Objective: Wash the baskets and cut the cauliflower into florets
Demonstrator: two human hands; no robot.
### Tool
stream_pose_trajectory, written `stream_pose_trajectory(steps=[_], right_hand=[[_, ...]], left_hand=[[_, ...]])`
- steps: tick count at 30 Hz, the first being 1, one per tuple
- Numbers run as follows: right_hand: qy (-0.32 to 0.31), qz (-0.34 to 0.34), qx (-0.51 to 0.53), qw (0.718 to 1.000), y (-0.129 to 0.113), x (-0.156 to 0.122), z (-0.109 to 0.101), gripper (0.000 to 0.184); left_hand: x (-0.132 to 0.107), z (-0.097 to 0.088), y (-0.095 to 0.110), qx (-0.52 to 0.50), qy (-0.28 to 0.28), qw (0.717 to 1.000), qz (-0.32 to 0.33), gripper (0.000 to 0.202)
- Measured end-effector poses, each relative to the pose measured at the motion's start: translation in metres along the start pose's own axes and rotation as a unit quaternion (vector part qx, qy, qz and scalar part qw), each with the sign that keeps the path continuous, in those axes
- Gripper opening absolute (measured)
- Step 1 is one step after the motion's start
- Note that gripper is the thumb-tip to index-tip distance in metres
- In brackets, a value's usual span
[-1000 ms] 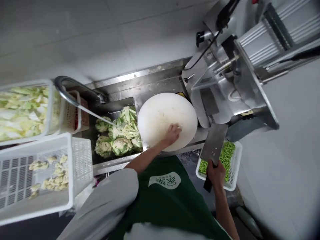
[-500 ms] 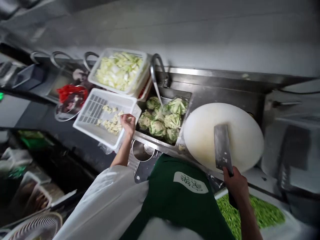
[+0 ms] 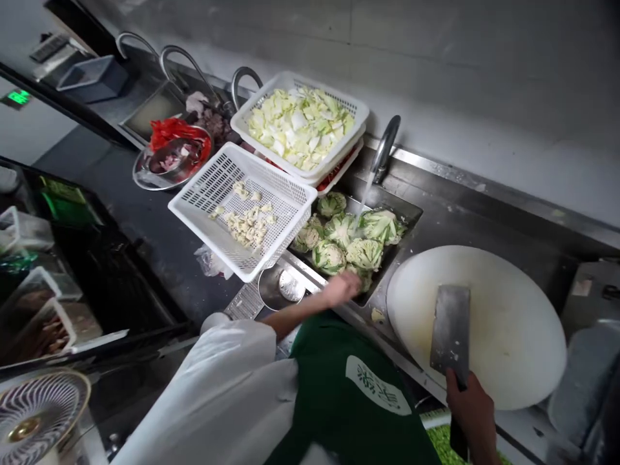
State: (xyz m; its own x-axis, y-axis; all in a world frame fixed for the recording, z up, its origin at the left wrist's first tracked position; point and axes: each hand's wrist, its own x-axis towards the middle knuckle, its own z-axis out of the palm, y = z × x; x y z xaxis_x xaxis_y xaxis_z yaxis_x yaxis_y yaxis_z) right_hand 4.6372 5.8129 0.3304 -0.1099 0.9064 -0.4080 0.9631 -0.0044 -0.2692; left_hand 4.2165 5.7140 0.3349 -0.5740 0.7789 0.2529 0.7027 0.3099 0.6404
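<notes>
My right hand (image 3: 469, 407) grips the black handle of a cleaver (image 3: 450, 336), whose flat blade lies over the round white cutting board (image 3: 508, 310). My left hand (image 3: 341, 286) reaches into the near edge of the sink (image 3: 411, 210), on or just above a cauliflower head; motion blur hides its fingers. Several cauliflower heads (image 3: 351, 236) lie in the sink under water running from the tap (image 3: 385, 145). A white slotted basket (image 3: 203, 190) to the left holds cut cauliflower pieces (image 3: 247, 219).
A white basket of chopped cabbage (image 3: 300, 123) stands behind the sink on stacked baskets. A metal bowl with red and dark items (image 3: 169, 152) sits further left. More taps line the back wall. A fan (image 3: 33, 413) is at the lower left. Green bits (image 3: 443, 442) lie below the board.
My left hand left the slotted basket and moved right to the cauliflower in the sink. The view swung left; the cleaver stays over the board in my right hand.
</notes>
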Motion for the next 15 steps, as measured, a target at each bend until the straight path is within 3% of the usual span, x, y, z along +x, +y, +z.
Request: stream_pose_trajectory(steps=[1,2,3,4,6,8,10,11,13,15], right_hand=[[0.000,0.005,0.002,1.000,0.000,0.001,0.002,0.031],[0.002,0.009,0.003,1.000,-0.001,0.001,0.003,0.031],[0.006,0.011,0.002,1.000,-0.001,0.001,0.004,0.032],[0.012,0.013,0.001,1.000,-0.002,0.001,0.004,0.032],[0.021,0.011,0.002,1.000,-0.005,-0.001,0.004,0.032],[0.022,0.009,0.006,1.000,-0.007,-0.004,0.004,0.032],[0.026,0.010,0.011,1.000,-0.009,-0.006,0.004,0.032],[0.030,0.010,0.012,0.999,-0.010,-0.007,0.005,0.033],[0.041,0.007,0.014,0.999,-0.012,-0.009,0.006,0.034],[0.048,0.007,0.012,0.999,-0.013,-0.009,0.007,0.036]], left_hand=[[-0.018,0.029,0.016,-0.002,-0.058,0.998,-0.002,0.032],[-0.033,0.054,0.026,-0.003,-0.195,0.981,-0.008,0.030],[-0.045,0.075,0.033,-0.012,-0.322,0.947,0.015,0.030],[-0.053,0.091,0.036,-0.013,-0.394,0.919,0.036,0.029],[-0.060,0.111,0.034,-0.007,-0.494,0.867,0.064,0.032],[-0.056,0.113,0.027,-0.001,-0.511,0.856,0.078,0.036],[-0.045,0.097,0.018,-0.019,-0.447,0.891,0.084,0.034],[-0.037,0.080,0.010,-0.035,-0.378,0.922,0.082,0.030],[-0.019,0.028,-0.016,-0.064,-0.171,0.981,0.060,0.020],[0.002,-0.042,-0.056,-0.064,0.061,0.996,0.023,0.015]])
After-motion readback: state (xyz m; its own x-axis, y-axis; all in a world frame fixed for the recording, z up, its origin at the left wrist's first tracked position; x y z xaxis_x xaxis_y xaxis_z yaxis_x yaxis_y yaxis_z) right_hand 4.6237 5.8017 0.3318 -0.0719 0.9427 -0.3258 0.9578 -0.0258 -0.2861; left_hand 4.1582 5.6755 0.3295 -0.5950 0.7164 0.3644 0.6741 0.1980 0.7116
